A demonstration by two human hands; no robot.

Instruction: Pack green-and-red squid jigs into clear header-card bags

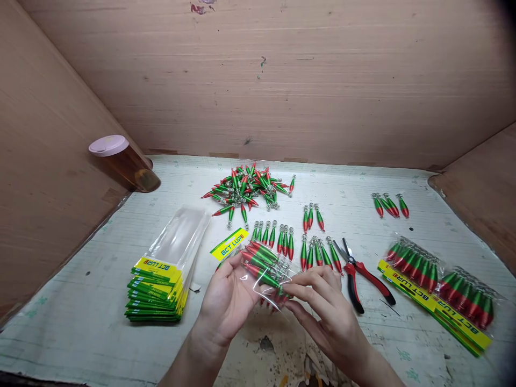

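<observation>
A clear bag of green and red lures [262, 269] is held between both hands, its yellow and green label card [229, 244] pointing to the upper left. My left hand [228, 298] supports the bag from the left, fingers partly hidden behind it. At the bag's lower right edge, my right hand [324, 301] pinches the plastic with thumb and fingers. Just behind the bag lie rows of loose lures [285, 242], and more lures [318, 255] lie to their right. Some lures are partly hidden under the bag and hands.
A lure pile [244, 191] lies at the back. Stacked empty labelled bags [161, 279] are on the left, near a lidded jar [124, 164]. Red-handled pliers [357, 274] lie right of my hands, with filled bags [443, 301] farther right and several lures [389, 205] behind. Wooden walls [282, 80] surround the table.
</observation>
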